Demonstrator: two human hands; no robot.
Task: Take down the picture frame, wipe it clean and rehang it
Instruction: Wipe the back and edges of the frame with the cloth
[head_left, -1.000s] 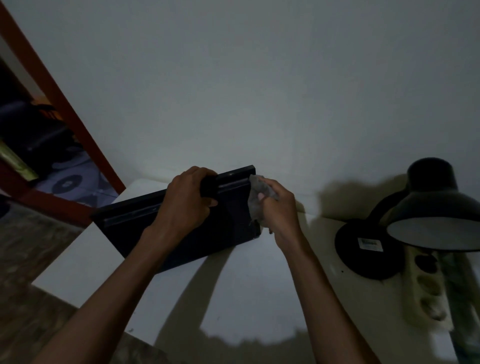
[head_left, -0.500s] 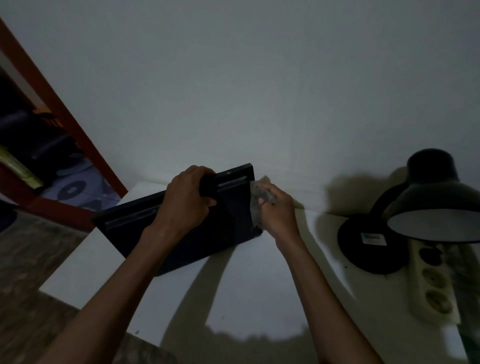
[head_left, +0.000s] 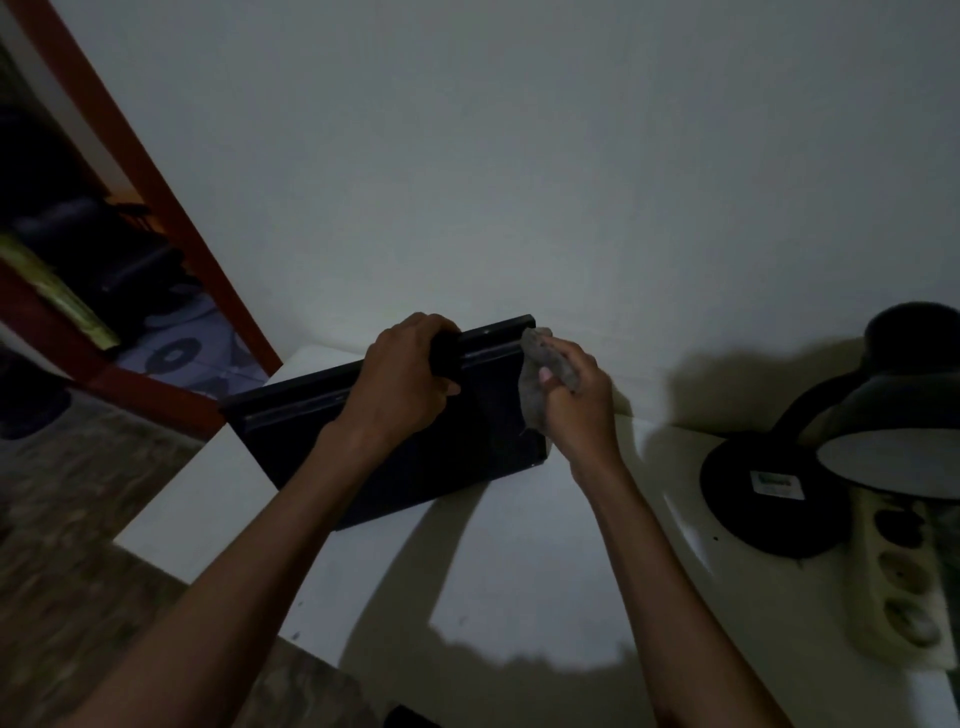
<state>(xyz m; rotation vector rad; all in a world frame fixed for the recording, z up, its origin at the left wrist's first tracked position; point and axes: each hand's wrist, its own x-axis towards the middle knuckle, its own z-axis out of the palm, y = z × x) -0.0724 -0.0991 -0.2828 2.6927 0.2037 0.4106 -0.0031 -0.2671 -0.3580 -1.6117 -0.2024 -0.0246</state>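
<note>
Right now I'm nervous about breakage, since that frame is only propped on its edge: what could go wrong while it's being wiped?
The picture frame stands tilted on the white table, steadied only by the left hand on its top edge; pressure from the right hand and its cloth at the end could make the bottom slide. Its far end sits near the table's left edge, so a slip might drop it. A wide wipe could knock the lamp.

Before you: plain pale wall (head_left: 519, 182); white desk (head_left: 519, 561); black desk lamp (head_left: 852, 457) right, beside a power strip (head_left: 904, 582); red-brown door frame (head_left: 171, 228) left; mottled floor (head_left: 78, 597); dim light.
</note>
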